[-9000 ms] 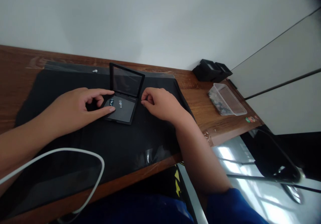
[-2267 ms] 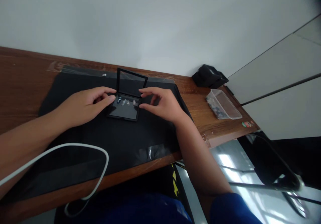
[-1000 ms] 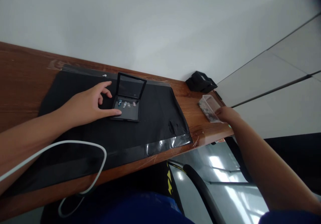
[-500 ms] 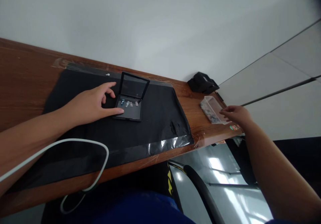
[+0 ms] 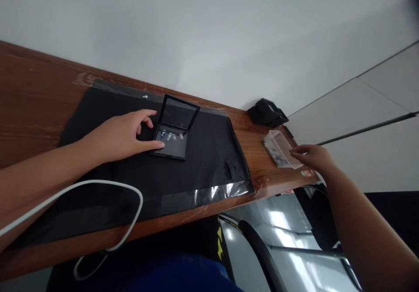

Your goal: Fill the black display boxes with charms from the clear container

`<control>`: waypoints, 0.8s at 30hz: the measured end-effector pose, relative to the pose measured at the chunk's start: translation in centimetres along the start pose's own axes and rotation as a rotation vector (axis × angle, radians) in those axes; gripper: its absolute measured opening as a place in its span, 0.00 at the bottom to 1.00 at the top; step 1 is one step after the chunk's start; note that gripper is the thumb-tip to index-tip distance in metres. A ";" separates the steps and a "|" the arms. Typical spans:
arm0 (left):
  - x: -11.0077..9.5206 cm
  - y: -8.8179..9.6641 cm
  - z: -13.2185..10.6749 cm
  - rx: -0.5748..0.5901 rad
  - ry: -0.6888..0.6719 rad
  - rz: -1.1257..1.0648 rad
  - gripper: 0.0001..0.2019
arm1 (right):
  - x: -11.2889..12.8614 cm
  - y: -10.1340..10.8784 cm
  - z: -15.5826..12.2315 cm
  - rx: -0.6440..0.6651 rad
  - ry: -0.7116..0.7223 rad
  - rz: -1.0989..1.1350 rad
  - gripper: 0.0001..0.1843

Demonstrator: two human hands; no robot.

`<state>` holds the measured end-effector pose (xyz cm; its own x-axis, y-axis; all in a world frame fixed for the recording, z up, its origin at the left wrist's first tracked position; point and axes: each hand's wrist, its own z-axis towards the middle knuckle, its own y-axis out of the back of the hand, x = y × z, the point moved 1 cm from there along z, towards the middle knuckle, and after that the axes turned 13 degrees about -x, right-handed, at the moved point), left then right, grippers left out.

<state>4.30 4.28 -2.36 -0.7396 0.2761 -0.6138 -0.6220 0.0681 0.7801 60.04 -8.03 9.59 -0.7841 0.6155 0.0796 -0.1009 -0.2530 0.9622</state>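
A shallow black case (image 5: pixel 173 149) with a see-through lid (image 5: pixel 178 114) stands open on a black mat (image 5: pixel 203 174). Several small pieces, bluish and pale pink, that look like false nails (image 5: pixel 169 136) lie in a row inside it. My left hand (image 5: pixel 126 135) is at the case's left side, fingers spread, its thumb resting on the front left of the case. Far to the right, my right hand (image 5: pixel 310 156) is over the edge of a clear plastic tub (image 5: pixel 278 150) of small pale and bluish pieces. Its thumb and fingers are pinched; anything between them is too small to make out.
Black trays (image 5: pixel 266 112) stand by the wall behind the tub. A small white scrap (image 5: pixel 145 96) lies at the mat's back edge. A white cable (image 5: pixel 139 196) loops over my left forearm and the table's front edge. Coloured stickers (image 5: pixel 307 173) are near the table's right end.
The view has shifted slightly. My left hand keeps its place at the case. My right hand remains pinched at the tub, with hardly any movement.
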 end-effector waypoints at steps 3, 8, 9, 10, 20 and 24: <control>-0.2 0.0 -0.1 -0.003 -0.002 0.003 0.55 | -0.1 0.5 0.1 -0.035 -0.039 -0.009 0.08; 0.0 0.0 -0.1 0.002 0.006 -0.004 0.56 | 1.0 2.7 -1.0 -0.201 -0.125 0.038 0.15; 0.0 0.0 0.0 0.003 0.007 -0.009 0.56 | 1.9 3.2 -1.8 -0.236 -0.117 0.073 0.18; 0.0 0.0 0.0 0.004 0.009 -0.013 0.55 | 3.0 3.6 -2.7 -0.284 -0.088 0.139 0.19; -0.1 0.2 -0.1 0.019 -0.015 0.032 0.50 | 22.1 -2.5 -11.0 0.122 0.861 0.897 0.11; 0.1 0.0 0.1 0.009 -0.014 0.023 0.51 | 26.0 -6.6 -11.7 0.289 0.982 0.919 0.12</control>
<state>4.22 4.41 -2.41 -0.7501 0.2908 -0.5939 -0.6023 0.0703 0.7951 33.16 0.89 2.28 -0.6177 -0.4933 0.6124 0.7199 -0.0412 0.6929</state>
